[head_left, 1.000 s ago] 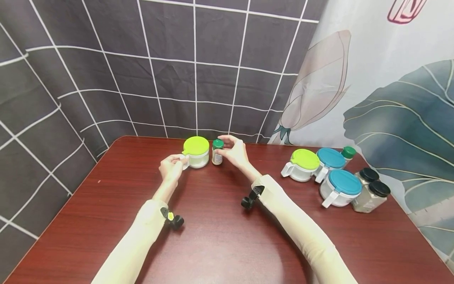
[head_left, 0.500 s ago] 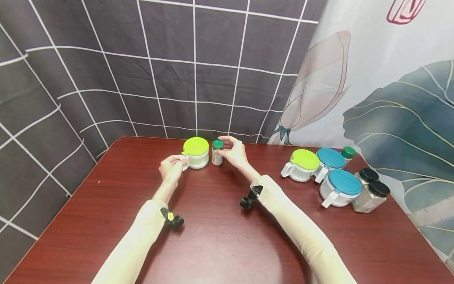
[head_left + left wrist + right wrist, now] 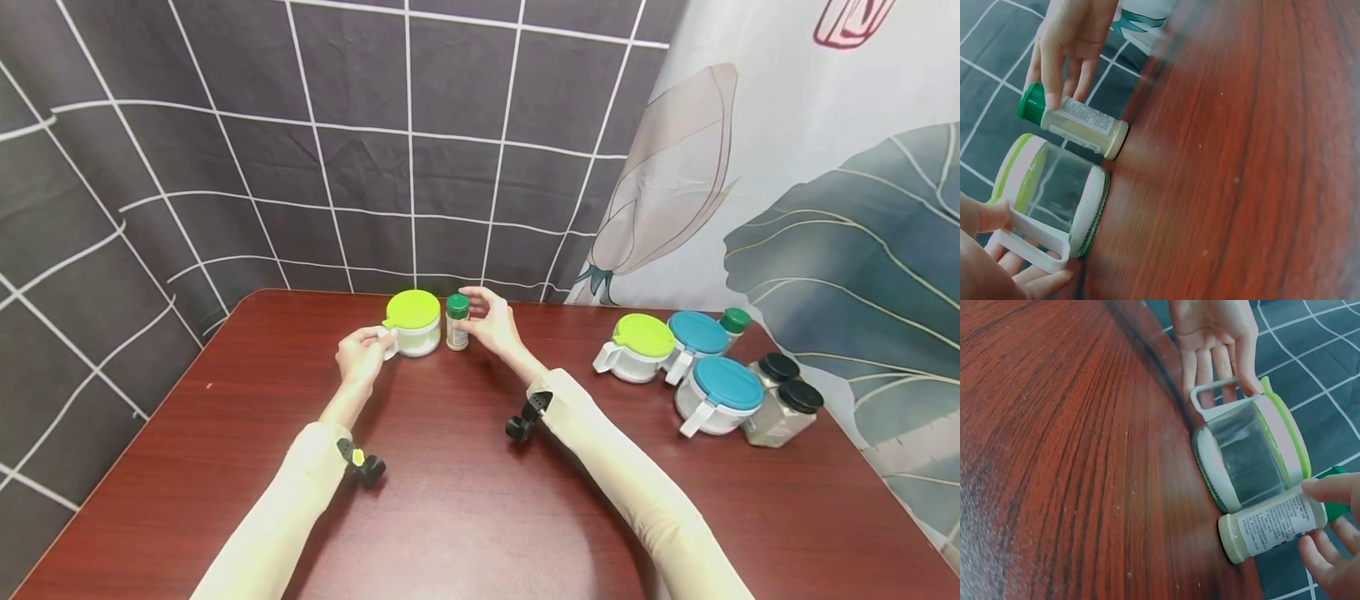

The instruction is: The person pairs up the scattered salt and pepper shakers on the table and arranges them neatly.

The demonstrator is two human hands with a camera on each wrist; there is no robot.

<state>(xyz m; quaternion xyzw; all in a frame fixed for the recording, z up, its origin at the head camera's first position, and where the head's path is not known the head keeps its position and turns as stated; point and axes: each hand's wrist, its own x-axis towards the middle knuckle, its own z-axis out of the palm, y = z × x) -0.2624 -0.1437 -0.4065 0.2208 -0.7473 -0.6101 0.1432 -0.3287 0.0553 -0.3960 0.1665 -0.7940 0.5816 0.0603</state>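
Note:
Near the table's back edge stands a clear seasoning jar [image 3: 417, 338] with a lime-green lid, its white base on the wood. My left hand [image 3: 362, 358] holds its white handle [image 3: 1052, 236], thumb on top and fingers underneath. Right beside the jar is a small spice bottle [image 3: 457, 335] with a green cap, upright, its printed label [image 3: 1277, 524] showing in the right wrist view. Thumb and fingers of my right hand [image 3: 495, 327] pinch this bottle just below the cap. Pale powder shows inside the bottle.
To the right on the red-brown table [image 3: 450, 500] stand another lime-lidded jar [image 3: 637, 362], two blue-lidded jars [image 3: 718, 400], a second green-capped bottle [image 3: 736, 321] and two black-capped bottles [image 3: 783, 417]. A dark gridded curtain [image 3: 375, 183] hangs behind the table's back edge.

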